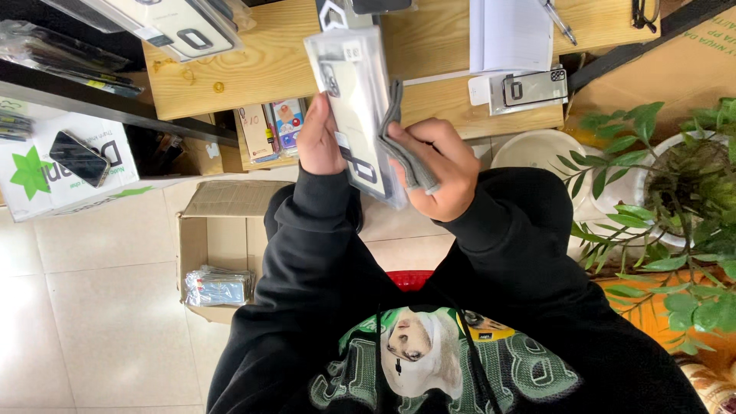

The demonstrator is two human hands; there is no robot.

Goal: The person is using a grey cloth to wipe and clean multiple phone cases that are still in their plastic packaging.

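My left hand (pixel 318 138) grips the left edge of a clear plastic package (pixel 354 100) with a pale phone case inside, held upright in front of my chest. My right hand (pixel 433 165) is closed around a folded grey cloth (pixel 402 142), which presses against the package's right side. Both arms are in black sleeves. A wooden table (pixel 253 69) lies just beyond the hands.
Another packaged phone case (pixel 533 88) and white paper (pixel 510 34) with a pen lie on the table. An open cardboard box (pixel 203 238) with wrapped packages (pixel 218 287) sits on the tiled floor. A dark phone (pixel 79 158) rests on a white box. Potted plants (pixel 675 192) stand right.
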